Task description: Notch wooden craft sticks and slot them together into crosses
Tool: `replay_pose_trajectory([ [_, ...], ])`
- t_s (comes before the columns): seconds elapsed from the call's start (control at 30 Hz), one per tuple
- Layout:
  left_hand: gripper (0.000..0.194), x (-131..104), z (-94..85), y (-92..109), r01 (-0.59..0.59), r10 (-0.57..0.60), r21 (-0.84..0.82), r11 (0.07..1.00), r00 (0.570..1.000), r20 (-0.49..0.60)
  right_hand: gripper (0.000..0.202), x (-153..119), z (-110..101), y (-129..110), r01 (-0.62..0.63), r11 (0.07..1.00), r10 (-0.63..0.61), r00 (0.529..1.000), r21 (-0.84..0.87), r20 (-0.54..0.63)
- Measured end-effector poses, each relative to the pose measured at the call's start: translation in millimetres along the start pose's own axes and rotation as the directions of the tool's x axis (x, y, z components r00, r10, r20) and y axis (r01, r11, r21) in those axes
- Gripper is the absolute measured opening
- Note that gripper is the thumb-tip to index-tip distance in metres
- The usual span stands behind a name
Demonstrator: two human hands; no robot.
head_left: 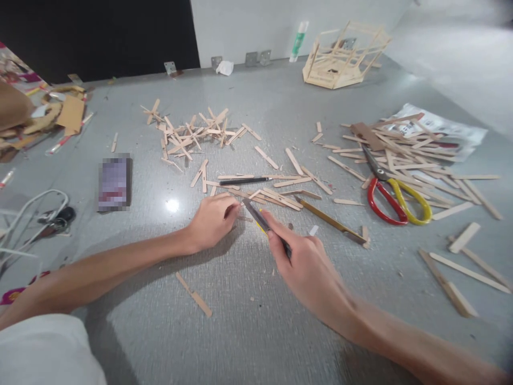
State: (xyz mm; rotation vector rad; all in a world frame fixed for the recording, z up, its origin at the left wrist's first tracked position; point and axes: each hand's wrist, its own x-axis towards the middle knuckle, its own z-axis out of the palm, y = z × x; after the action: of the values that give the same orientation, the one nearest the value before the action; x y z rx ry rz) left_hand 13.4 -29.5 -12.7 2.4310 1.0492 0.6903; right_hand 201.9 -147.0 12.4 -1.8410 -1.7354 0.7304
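Note:
My right hand (306, 254) grips a utility knife (256, 214) with a dark body and a yellow edge, its tip pointing up and left. Close by that tip is my left hand (214, 219), closed in a pinch. A small pale wooden stick (250, 197) sticks out at its fingertips; the rest of it is hidden by the fingers. Just beyond both hands lie several craft sticks (280, 199) and a black pen-like tool (246, 182). A pair of brass-coloured tweezers (331, 218) rests to the right of the knife.
Scissors with red and yellow handles (387, 187) lie beside a stick pile (417, 155) at right. Farther back stand a wooden stick frame (334, 77) and a glue stick (298, 41). A phone-like object (114, 183) and cables (34, 214) are at left.

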Motion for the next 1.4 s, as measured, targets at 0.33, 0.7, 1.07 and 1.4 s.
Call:
replay_pose_trajectory([
  [0.33,0.031,0.2,0.5,0.3,0.003,-0.003,0.012,1.000,1.000,-0.004,0.054,6.2,-0.9,-5.0,0.073,0.996,-0.073,0.997,-0.042,-0.009],
  [0.7,0.033,1.9,0.6,-2.4,-0.009,0.009,-0.005,1.000,1.000,0.011,0.053,6.1,0.2,-1.5,0.045,0.998,-0.045,0.999,-0.053,0.002],
  [1.07,0.032,2.5,2.5,-4.1,-0.010,0.010,-0.011,1.000,1.000,0.014,0.053,9.0,0.1,-2.4,0.065,0.997,-0.066,0.998,-0.049,-0.017],
  [1.4,0.031,1.4,4.8,-4.0,0.010,-0.010,0.002,1.000,1.000,-0.001,0.054,8.3,2.2,-0.5,0.071,0.995,-0.071,0.997,-0.067,-0.004],
])
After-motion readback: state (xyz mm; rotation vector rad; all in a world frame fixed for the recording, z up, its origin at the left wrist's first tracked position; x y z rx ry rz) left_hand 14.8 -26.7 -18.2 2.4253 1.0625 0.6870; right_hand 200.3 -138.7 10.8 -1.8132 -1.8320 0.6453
